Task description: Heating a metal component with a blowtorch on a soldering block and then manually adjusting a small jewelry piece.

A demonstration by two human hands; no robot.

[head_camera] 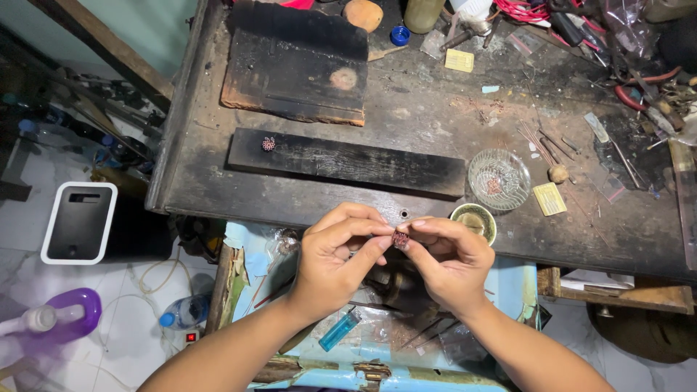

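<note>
Copper-coloured beadlike ornament (400, 239), pinched between the closed fingertips of the left hand (335, 261) and right hand (449, 263), sits just in front of the dark workbench (406, 116), near its long black slab (347, 162), cut-glass dish (498, 178) and small green bowl (473, 220).
</note>
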